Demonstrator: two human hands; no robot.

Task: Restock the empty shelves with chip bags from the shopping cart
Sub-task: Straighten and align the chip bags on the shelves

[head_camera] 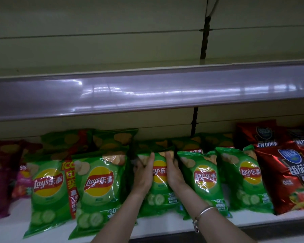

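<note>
nearest the camera, both forearms reach forward over the front of the shelf [11, 228], with a bracelet [204, 212] on the right wrist. the left hand [144, 174] and right hand [174, 172] clasp one green bag [158, 192] between them. each is wrapped over a side edge near the top, fingers pointing away from the person (the thumbs are hard to make out). the bag's long axis runs up and away from the hands, bottom edge toward the person, leaning back. its base looks to be on the shelf, though i cannot tell for sure. neither hand is nearer: they sit level, one on each side.

just left of the left hand is a larger green bag [98, 183]. just right of the right hand is another small one [204, 179], touching or overlapping the held bag. the slot is snug, so my judgement is that the remaining move is a push straight ahead and a release, without nudging either neighbour. beyond the fingertips a back row [165, 143] of green bags limits how far it can go. farther right are red bags [288, 174]. above the hands runs the upper shelf [147, 92]. the cart is out of view.
</note>
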